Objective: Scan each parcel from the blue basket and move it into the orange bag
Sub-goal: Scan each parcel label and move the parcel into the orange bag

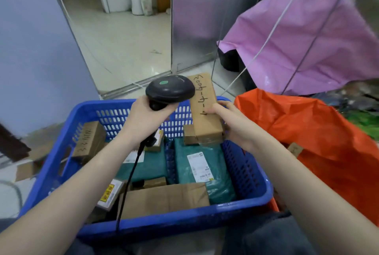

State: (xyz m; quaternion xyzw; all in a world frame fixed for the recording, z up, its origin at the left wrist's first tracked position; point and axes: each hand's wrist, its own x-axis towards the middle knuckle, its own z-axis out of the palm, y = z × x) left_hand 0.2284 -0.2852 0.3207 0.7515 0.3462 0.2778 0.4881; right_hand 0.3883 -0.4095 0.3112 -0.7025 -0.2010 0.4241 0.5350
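My left hand point(144, 120) was wrapped tight round the handle of the black scanner point(170, 90), fingers curled closed on it, the rounded head up above the far rim of the blue basket point(155, 226). Its black cable point(131, 174) dropped from the handle, ran down over the parcels and crossed the near rim.

My right hand point(233, 125) gripped the long cardboard parcel point(205, 107), thumb pressed on the top face, the other fingers curled round its right side. I held that box in the air over the far right corner of the basket, just beside the scanner head, the handwritten numbers on top facing up at me.

Down in the basket lay the rest: a green mailer bag point(205, 164) with a white label on the right, another green bag point(147, 164) to its left, a flat brown cardboard envelope point(164, 199) along the near wall, and a small box point(89, 141) with writing leaning in the far left corner. A packet with a yellow sticker point(108, 193) sat low on the left.

The orange bag point(320, 135) stood open just to the right of the basket, touching it. A pink bag point(303, 35) hung behind, above the orange one.
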